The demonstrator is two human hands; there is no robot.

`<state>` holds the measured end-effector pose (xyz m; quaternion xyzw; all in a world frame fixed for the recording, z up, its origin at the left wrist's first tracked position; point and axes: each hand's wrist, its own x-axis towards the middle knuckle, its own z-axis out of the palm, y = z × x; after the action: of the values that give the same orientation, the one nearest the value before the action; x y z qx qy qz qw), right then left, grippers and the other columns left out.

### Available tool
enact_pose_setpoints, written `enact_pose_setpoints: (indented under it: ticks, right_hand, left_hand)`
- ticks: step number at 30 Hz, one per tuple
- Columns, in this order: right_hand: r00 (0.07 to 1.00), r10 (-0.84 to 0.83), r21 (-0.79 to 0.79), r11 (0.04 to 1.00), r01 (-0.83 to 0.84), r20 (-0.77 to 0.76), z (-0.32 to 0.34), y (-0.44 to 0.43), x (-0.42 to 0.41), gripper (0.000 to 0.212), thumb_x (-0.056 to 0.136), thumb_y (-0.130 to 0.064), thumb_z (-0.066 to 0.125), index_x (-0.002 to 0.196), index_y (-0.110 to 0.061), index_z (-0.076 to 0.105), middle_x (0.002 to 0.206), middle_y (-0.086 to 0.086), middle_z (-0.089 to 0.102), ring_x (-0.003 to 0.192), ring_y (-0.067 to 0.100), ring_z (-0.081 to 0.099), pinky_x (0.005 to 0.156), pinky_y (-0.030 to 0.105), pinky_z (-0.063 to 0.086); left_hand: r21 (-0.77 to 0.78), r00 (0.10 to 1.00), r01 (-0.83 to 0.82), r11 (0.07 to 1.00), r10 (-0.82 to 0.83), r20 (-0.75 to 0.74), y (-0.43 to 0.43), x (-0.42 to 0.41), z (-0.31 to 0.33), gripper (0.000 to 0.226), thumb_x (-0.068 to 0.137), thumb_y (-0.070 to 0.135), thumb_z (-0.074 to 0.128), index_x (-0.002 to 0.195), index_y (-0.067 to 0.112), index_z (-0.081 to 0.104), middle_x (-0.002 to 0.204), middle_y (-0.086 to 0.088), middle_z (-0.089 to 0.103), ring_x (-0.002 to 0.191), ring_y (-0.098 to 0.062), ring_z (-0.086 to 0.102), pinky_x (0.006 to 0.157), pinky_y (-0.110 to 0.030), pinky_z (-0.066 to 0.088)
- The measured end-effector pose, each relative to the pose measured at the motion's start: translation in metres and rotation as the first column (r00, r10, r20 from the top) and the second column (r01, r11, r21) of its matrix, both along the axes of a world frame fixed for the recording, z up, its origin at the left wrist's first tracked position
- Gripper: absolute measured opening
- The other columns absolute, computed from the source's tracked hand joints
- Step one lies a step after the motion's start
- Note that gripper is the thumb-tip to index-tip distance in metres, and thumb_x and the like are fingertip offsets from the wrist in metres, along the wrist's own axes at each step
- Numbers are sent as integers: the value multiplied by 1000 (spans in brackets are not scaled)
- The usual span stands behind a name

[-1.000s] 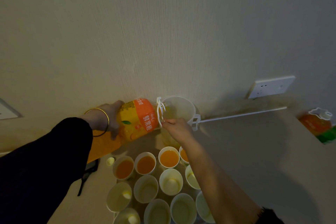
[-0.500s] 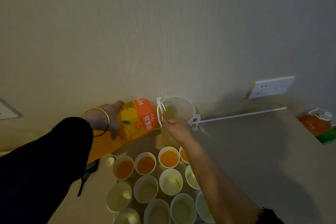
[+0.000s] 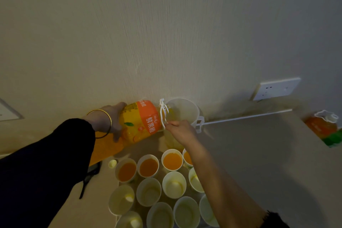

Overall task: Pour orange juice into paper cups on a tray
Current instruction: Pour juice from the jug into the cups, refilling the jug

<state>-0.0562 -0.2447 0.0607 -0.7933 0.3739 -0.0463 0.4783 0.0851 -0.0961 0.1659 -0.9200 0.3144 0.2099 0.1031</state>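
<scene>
**Entry: Juice Bottle Tipped into Jug, Cups Part-Filled**

1. Juice bottle: large, with an orange label. It lay tilted almost level above the tabletop, with its neck toward 3 o'clock and its mouth inside the rim of a clear jug.
2. Left grip: fingers were curled round the bottle's base end at 9 o'clock. A gold bangle sat on the wrist.
3. Right grip: fingertips pinched the white carry loop at the bottle's neck and held nothing else.
4. Paper cups: these were clustered at 6 o'clock of the jug. The far row of filled cups, four in number, held orange juice. The empty cups nearer the person showed pale bottoms. The tray beneath them could not be made out.
5. Sundries: a small yellow cap lay at 9 o'clock of the filled row. A second bottle stood well apart at 3 o'clock, and a wall socket sat at 2 o'clock.

Step in hand, as judged: the jug was being topped up from the bottle, a stage between pours into the cups. Whether juice was running could not be told.

Next move, as judged: the bottle would need bringing upright and setting down clear of the cups. The jug could then be taken by its handle and carried over the nearest empty row. A slow tilt would suit light cups standing close together.
</scene>
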Motion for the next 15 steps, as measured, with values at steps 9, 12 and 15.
enact_pose_setpoints:
  ticks: [9, 12, 15]
  right_hand:
    - [1000, -2, 6, 1000, 2, 19, -1, 0, 0, 34, 87, -50, 55, 109, -29, 71, 109, -1, 70, 104, 23, 61, 92, 42, 49]
    - [1000, -4, 2, 1000, 4, 16, 0, 0, 0, 33, 87, -49, 55, 109, -29, 71, 109, -1, 70, 103, 23, 61, 92, 40, 49]
    - [1000, -6, 8, 1000, 6, 11, -1, -1, 1, 34, 86, -50, 55, 108, -30, 71, 108, -2, 70, 103, 23, 61, 91, 40, 49]
  left_hand:
    - [9, 1000, -11, 1000, 11, -9, -1, -3, 2, 112, 56, 19, 87, 144, 24, 17, 132, -12, 47, 118, -35, 48, 89, -43, 47]
    - [12, 1000, -9, 1000, 9, -4, -1, -3, 3, 113, 55, 20, 87, 144, 24, 17, 132, -12, 47, 117, -35, 48, 89, -43, 47]
    - [10, 1000, -15, 1000, 15, -9, -1, -4, 4, 112, 56, 20, 87, 144, 24, 17, 131, -12, 47, 117, -35, 48, 88, -42, 46]
